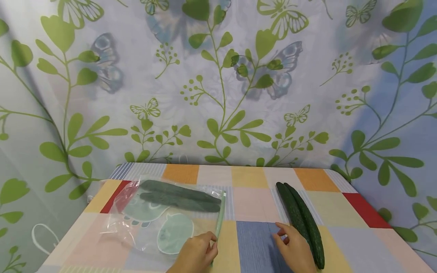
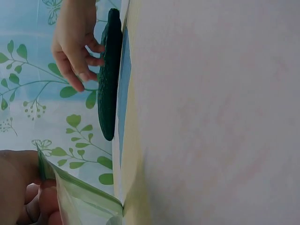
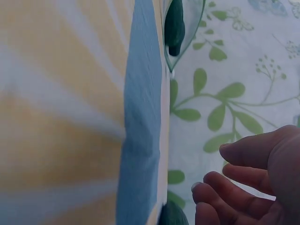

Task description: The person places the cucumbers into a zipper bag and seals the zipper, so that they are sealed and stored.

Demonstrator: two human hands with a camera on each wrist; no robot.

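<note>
A clear zip bag (image 1: 136, 239) with a green closure strip lies on the left of the table, with two cucumbers (image 1: 181, 197) inside it. My left hand (image 1: 196, 250) pinches the near end of that strip; in the left wrist view the bag's mouth edge (image 2: 86, 185) is lifted and parted. Two more cucumbers (image 1: 308, 218) lie side by side on the cloth at the right. Just left of them hovers my right hand (image 1: 295, 246), holding nothing, its fingers loosely bent and thumb apart in the right wrist view.
A patchwork-patterned cloth (image 1: 252, 242) covers the table. Behind it hangs a curtain (image 1: 164, 125) printed with green leaves and butterflies. A white cord loop (image 1: 34, 235) shows beyond the table's left edge.
</note>
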